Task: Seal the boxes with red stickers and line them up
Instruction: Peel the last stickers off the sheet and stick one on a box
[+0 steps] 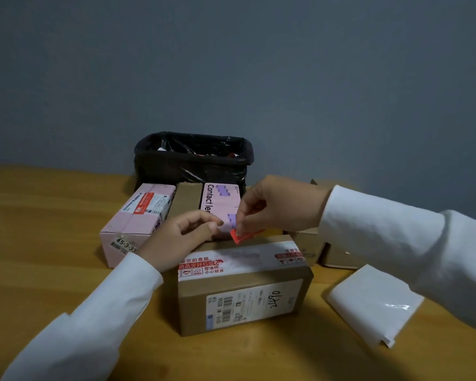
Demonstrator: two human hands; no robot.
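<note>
Partly hidden: red sticker (241, 235) behind right hand (279, 207)

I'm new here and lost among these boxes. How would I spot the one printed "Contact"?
Start at the black-lined bin against the wall. Directly before it runs a row of boxes; the contact lens box is the rightmost, behind both hands. Unlike the plain brown box beside it, it is pale pink with bold black lettering.

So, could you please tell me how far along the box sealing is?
Done: three boxes sit side by side at the back, led by the pink cardboard box. In hand: the right hand pinches a red sticker above the brown cardboard box with the white label, the left hand assisting. Left: brown boxes at right.
</note>
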